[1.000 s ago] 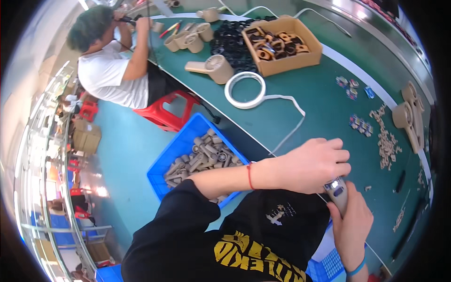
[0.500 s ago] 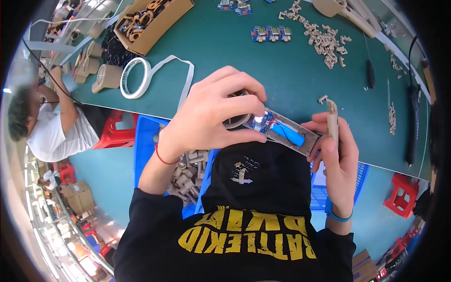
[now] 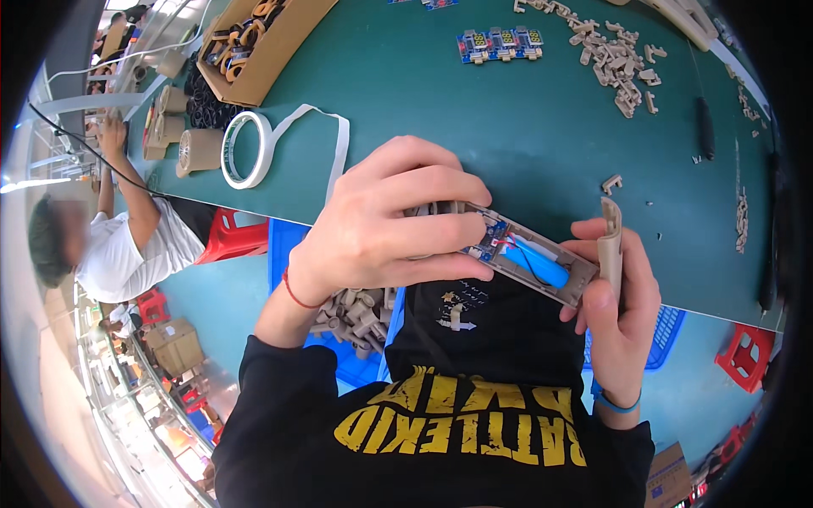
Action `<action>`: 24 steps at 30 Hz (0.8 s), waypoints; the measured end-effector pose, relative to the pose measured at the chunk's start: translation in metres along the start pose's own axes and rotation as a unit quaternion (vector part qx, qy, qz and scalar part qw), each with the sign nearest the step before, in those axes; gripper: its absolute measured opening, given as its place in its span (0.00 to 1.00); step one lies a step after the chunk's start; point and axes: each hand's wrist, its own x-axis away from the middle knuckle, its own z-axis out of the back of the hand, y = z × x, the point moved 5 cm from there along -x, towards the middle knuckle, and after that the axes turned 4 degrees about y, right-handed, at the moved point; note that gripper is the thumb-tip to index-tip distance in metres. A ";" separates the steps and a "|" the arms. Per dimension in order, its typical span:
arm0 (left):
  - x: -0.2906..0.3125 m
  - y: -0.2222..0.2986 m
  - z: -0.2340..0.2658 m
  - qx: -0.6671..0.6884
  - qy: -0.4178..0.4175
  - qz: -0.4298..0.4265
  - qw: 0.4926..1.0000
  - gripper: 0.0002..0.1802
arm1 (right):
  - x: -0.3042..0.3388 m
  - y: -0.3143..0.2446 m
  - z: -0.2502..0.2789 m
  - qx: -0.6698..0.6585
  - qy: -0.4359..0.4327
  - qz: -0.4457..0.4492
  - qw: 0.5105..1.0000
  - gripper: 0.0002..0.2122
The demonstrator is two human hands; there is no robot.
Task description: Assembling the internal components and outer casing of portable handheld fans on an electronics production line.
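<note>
Housing [image 3: 542, 262], open and beige, held above the green surface [image 3: 474, 127] edge; blue cell and small board already seated inside. Left hand [image 3: 389, 224] fingers clamped on its near end. Right hand [image 3: 614, 309] fingers pinch the loose cover [image 3: 610, 245], apparently not yet fitted.

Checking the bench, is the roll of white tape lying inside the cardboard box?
No, the roll of white tape lies on the green table, beside the cardboard box.

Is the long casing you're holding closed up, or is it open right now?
Open. The beige casing shows its blue cell and small circuit board uncovered, and the right hand holds a separate beige cover strip off it.
</note>
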 end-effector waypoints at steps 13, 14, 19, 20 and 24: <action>-0.001 -0.002 0.000 0.019 0.006 -0.004 1.000 0.21 | -0.002 -0.002 -0.005 0.046 0.004 0.006 0.999 0.24; -0.001 -0.002 0.000 0.017 0.002 0.006 1.000 0.21 | -0.002 -0.002 -0.005 0.048 0.007 0.000 0.999 0.24; 0.001 -0.002 0.000 0.023 -0.001 0.041 0.999 0.21 | -0.001 -0.001 -0.006 0.056 0.002 0.000 0.998 0.24; 0.001 -0.003 0.000 0.032 0.006 0.057 0.998 0.21 | 0.000 -0.002 -0.005 0.056 0.000 0.008 0.998 0.24; 0.001 -0.002 0.000 0.024 0.000 0.040 0.999 0.21 | 0.001 -0.005 -0.002 0.085 -0.019 -0.020 0.996 0.23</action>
